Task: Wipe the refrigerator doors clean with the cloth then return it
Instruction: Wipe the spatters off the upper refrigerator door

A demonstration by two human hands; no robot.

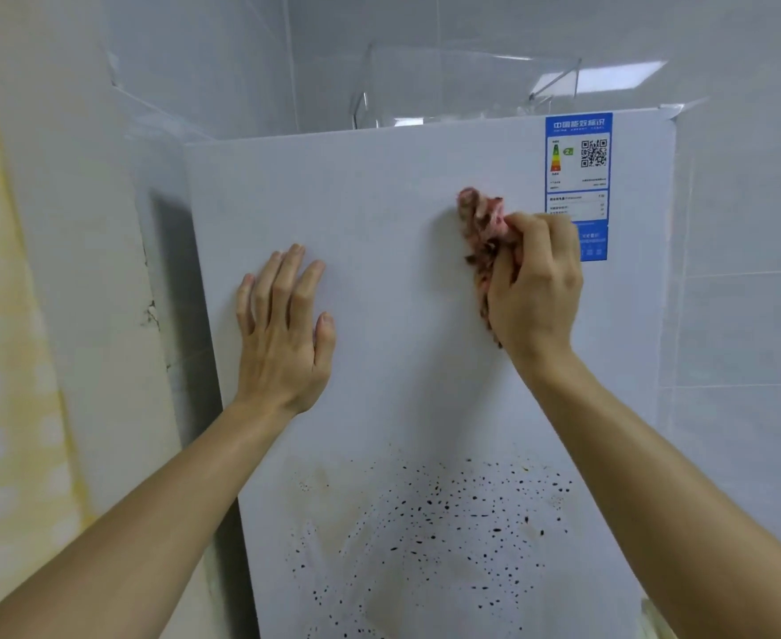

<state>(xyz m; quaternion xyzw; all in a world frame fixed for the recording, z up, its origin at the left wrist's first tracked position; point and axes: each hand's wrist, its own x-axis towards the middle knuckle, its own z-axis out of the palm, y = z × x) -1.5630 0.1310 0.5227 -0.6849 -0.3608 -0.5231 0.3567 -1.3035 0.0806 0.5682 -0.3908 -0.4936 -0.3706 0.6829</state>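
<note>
Tiled wall behind, refrigerator door mid-wipe
Right hand grips the bunched cloth just left of the energy label, left hand flat further left; I'd work down firmly to the specks below.

A clear plastic box stands before the tiled wall; a yellow curtain hangs left.

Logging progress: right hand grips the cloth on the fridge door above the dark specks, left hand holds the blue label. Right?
No: in the head view the left hand lies flat on the bare door, away from the blue label. The rest stands.
</note>
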